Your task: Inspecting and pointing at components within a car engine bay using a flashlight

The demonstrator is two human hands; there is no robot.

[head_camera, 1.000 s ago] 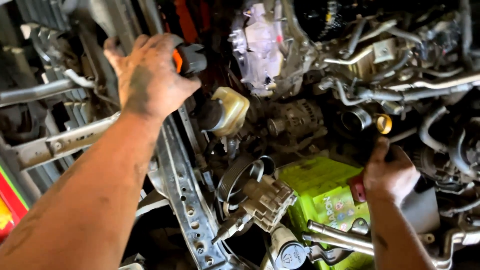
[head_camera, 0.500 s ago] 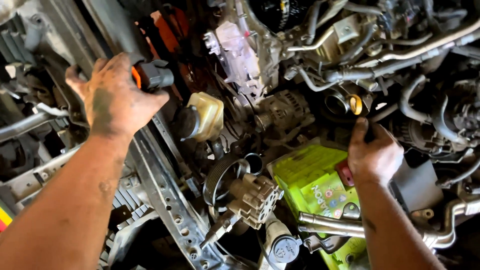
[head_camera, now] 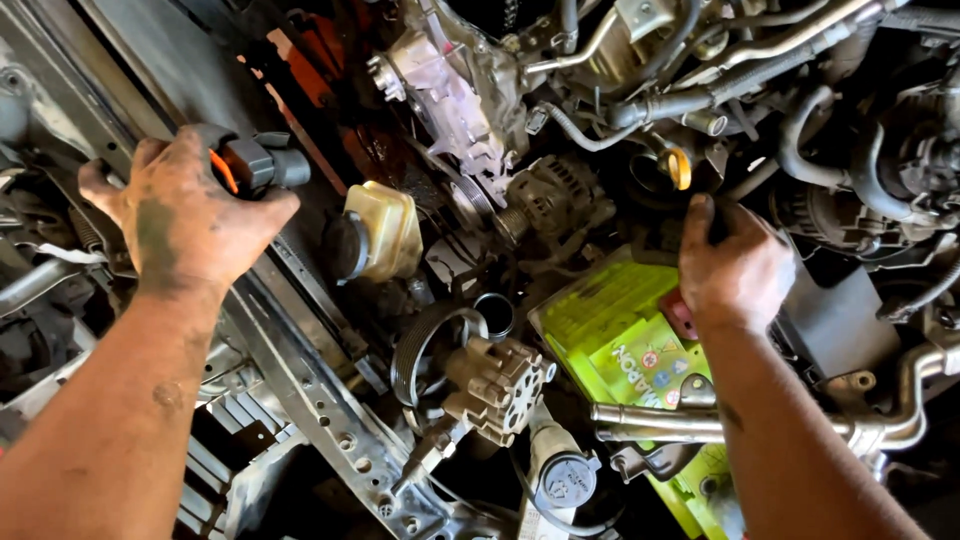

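Power tool (head_camera: 255, 165), grey/orange, gripped shut in left hand (head_camera: 185, 215) at 10 o'clock, unchanged. Right hand (head_camera: 735, 270) shifted up off green battery (head_camera: 610, 335), closed on dark part; contents unclear.

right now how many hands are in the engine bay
2. The left hand grips a black and orange tool at the upper left, over the metal frame rail. The right hand reaches in at the right, just above the green battery. No others show.

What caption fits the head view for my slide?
Over an open engine bay, the left hand grips a grey-and-orange tool while the right hand rests by the green battery.
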